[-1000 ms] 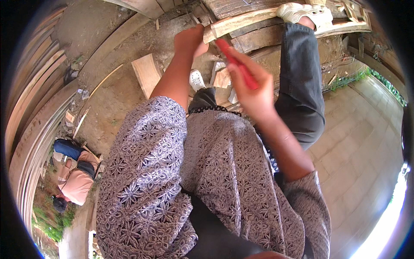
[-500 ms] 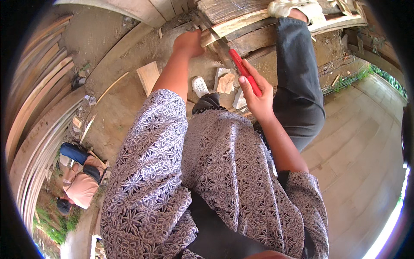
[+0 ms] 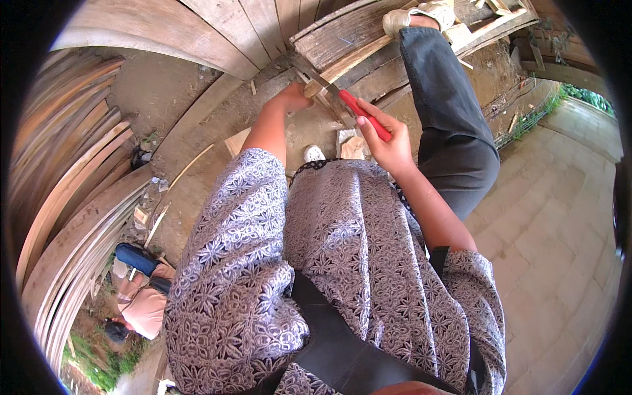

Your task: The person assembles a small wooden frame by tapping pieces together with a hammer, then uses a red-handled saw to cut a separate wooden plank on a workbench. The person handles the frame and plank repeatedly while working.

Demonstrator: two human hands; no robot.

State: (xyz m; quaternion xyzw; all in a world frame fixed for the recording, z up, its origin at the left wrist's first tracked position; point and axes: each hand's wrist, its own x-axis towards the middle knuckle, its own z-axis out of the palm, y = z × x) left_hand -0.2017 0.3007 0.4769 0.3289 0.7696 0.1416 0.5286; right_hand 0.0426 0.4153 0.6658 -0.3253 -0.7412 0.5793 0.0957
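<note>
My right hand [image 3: 388, 141] is wrapped round the red handle of a handsaw [image 3: 368, 117]. Its thin blade slants up and left across a pale wooden strip [image 3: 355, 60], close to the strip's near left end. My left hand [image 3: 293, 99] is closed at that end, left of the blade; its fingertips are partly hidden. The strip lies along a weathered plank bench [image 3: 345, 39]. Farther along, my right foot in a pale clog [image 3: 418, 18] presses down on the wood. My other white clog [image 3: 314, 153] stands on the ground below.
Wood offcuts [image 3: 352, 148] lie on the dirt beneath the bench. Long boards [image 3: 85, 217] are stacked at the left, where another person [image 3: 141, 306] is bent low. A plank wall [image 3: 164, 33] rises at the far left; paved ground [image 3: 553, 230] stretches to the right.
The view has shifted, showing more of the plank wall. The saw has tilted, its blade now lying flatter and pointing more to the left. Both hands keep their grip near the strip's end.
</note>
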